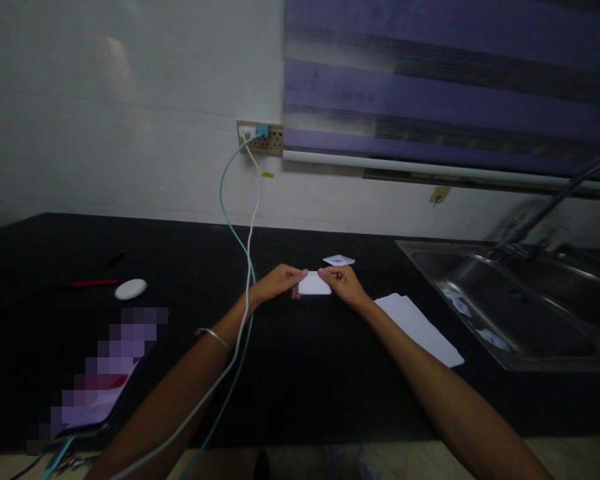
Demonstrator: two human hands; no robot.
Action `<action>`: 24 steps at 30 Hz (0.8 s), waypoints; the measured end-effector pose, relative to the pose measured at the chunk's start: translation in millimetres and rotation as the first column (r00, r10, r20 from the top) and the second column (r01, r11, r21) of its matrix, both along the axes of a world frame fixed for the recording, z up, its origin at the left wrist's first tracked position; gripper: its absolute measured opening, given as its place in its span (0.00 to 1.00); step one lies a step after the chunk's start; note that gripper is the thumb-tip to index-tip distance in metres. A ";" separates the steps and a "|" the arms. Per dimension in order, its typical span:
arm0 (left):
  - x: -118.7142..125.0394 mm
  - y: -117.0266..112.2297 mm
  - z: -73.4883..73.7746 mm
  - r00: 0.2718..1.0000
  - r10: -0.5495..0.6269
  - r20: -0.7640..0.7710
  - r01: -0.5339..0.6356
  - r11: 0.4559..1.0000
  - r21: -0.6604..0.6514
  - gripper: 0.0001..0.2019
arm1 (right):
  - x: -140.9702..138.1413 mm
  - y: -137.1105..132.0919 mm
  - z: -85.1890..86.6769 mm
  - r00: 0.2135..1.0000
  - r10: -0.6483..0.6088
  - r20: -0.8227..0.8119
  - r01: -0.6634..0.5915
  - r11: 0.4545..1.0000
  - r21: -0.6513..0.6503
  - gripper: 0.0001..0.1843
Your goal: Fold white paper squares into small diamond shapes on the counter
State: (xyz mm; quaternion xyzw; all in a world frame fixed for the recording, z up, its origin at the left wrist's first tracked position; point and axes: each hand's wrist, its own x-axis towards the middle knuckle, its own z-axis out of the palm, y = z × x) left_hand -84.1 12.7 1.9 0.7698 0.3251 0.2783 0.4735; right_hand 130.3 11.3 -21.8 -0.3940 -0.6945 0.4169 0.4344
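Note:
Between my two hands is a small white piece of folded paper [315, 284], held just above or against the dark counter; I cannot tell which. My left hand [281, 281] pinches its left edge, thumb on top. At the opposite edge, my right hand [344, 281] grips it with thumb and curled fingers. Just behind my right hand lies a small diamond-shaped folded paper [339, 260]. A stack of white paper sheets [415, 327] rests on the counter to the right, partly covered by my right forearm.
A steel sink [510, 360] with a faucet [540, 213] is on the right. White [250, 253] and teal [223, 180] cables run from a wall socket [275, 139] across my left forearm. At left are a white oval object [131, 289], a red pen-like stick [94, 283] and a pixelated device.

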 end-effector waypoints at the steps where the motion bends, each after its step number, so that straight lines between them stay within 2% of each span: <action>1: 0.2 -0.9 1.2 1.000 0.007 -0.015 -0.007 1.000 0.006 0.27 | 0.5 0.2 0.8 1.000 -0.006 -0.004 0.007 1.000 0.012 0.22; 7: 1.0 -3.0 3.3 0.998 0.008 -0.067 -0.005 0.998 0.057 0.30 | 2.4 2.4 0.8 1.000 -0.024 -0.008 0.024 1.000 0.010 0.20; 11: 1.0 -0.6 -3.1 0.995 -0.003 -0.101 0.010 0.998 0.070 0.29 | 1.5 2.6 -1.2 1.000 -0.020 -0.011 0.020 1.000 -0.018 0.20; 16: 1.9 1.5 -10.0 0.993 0.057 -0.103 -0.048 0.996 0.081 0.27 | 0.9 2.6 -2.7 0.999 -0.035 -0.030 0.035 0.999 -0.007 0.20; 21: 0.6 3.2 -11.7 0.991 -0.047 -0.122 0.059 0.994 0.094 0.26 | 1.1 4.1 -2.5 0.988 -0.141 -0.059 0.141 0.990 -0.001 0.19; 24: -0.4 5.3 -13.6 0.988 -0.066 -0.143 0.084 0.988 0.129 0.28 | 1.2 5.7 -3.4 0.985 -0.143 -0.092 0.143 0.990 -0.009 0.19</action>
